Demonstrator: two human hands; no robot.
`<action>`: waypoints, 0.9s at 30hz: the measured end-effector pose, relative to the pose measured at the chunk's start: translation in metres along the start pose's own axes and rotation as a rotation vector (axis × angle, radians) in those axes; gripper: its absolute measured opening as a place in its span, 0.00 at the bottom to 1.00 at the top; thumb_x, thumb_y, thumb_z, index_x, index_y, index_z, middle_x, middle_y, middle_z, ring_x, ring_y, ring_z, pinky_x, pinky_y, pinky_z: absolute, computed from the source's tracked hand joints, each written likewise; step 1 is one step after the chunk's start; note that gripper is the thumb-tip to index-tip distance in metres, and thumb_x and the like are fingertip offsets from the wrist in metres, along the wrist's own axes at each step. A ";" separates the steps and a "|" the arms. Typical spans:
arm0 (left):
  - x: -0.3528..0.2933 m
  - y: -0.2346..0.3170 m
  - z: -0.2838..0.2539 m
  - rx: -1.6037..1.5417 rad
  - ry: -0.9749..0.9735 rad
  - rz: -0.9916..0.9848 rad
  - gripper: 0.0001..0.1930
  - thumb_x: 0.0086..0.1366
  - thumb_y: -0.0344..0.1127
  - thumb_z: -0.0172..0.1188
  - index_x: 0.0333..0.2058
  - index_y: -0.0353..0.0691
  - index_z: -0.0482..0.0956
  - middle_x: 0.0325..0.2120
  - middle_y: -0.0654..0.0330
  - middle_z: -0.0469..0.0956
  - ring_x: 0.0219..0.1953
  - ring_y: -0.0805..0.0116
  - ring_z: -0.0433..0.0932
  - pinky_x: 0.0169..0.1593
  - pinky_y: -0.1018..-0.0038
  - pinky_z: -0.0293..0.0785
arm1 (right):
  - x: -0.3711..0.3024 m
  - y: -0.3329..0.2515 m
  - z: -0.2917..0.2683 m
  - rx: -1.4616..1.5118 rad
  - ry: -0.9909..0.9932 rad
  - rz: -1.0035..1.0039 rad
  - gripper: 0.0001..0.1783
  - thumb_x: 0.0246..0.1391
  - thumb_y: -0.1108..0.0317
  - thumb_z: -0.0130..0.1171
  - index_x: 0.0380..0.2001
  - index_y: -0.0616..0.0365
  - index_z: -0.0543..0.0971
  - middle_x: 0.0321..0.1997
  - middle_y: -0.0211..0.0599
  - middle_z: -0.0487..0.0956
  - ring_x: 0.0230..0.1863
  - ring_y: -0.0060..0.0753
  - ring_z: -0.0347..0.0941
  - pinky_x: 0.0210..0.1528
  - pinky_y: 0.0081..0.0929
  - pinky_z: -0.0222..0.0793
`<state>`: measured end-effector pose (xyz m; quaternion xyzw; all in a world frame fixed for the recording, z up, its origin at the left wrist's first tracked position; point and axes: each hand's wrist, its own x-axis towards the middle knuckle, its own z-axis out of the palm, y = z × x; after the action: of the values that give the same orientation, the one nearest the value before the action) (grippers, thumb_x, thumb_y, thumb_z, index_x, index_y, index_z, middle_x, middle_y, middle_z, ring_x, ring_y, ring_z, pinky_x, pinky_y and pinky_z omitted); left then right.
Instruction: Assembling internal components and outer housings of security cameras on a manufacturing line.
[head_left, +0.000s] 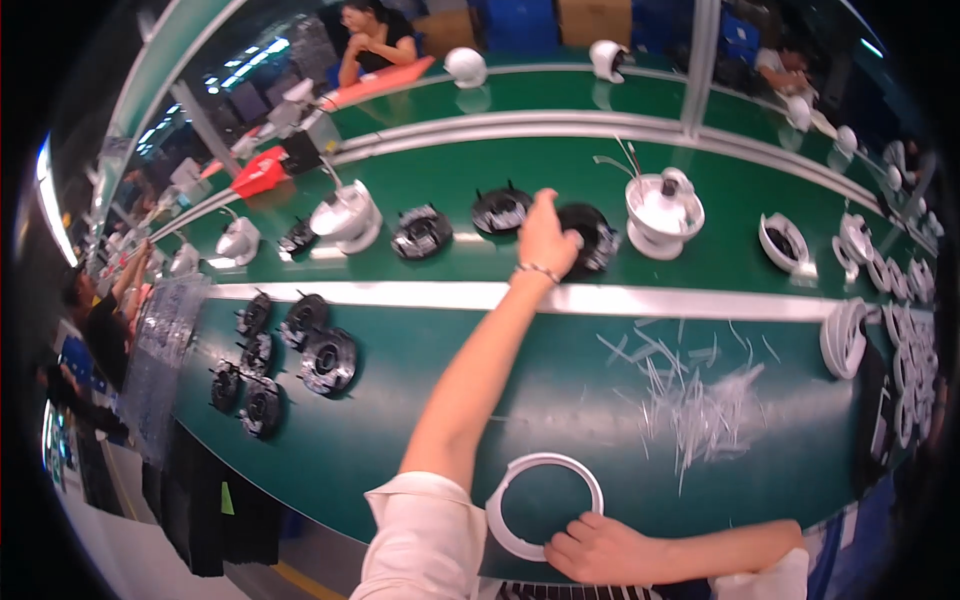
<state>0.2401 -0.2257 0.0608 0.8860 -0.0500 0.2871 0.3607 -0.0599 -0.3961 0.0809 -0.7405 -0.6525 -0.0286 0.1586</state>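
My left hand (548,240) reaches far forward onto the green line beyond the white rail. Its fingers and thumb close on the left edge of a round black part (598,240); the fingertips are partly hidden. Just left of that hand lies another round black part (500,210) with small posts. Close to me, my right hand (600,548) has its fingers curled over the lower right rim of a white ring (497,520). The ring lies near the bench's front edge, and the green surface shows through it.
White dome housings (665,215) with wires stand along the line. Several black round parts (328,360) lie at left on the bench. Clear plastic strips (710,410) are scattered right of centre, with stacked white rings (845,340) beyond. A person (378,45) sits across the line.
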 end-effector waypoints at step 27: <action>-0.100 0.057 -0.096 -1.128 -0.126 -0.446 0.10 0.54 0.27 0.52 0.36 0.31 0.71 0.30 0.62 0.74 0.32 0.78 0.71 0.37 0.80 0.67 | 0.045 0.104 -0.057 0.874 1.044 0.872 0.64 0.22 0.68 0.72 0.58 0.61 0.38 0.59 0.49 0.47 0.59 0.40 0.49 0.58 0.34 0.50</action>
<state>0.0949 -0.2156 0.0964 0.5628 -0.0289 0.0811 0.8221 0.0578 -0.3791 0.1255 -0.6904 -0.0991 -0.0485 0.7150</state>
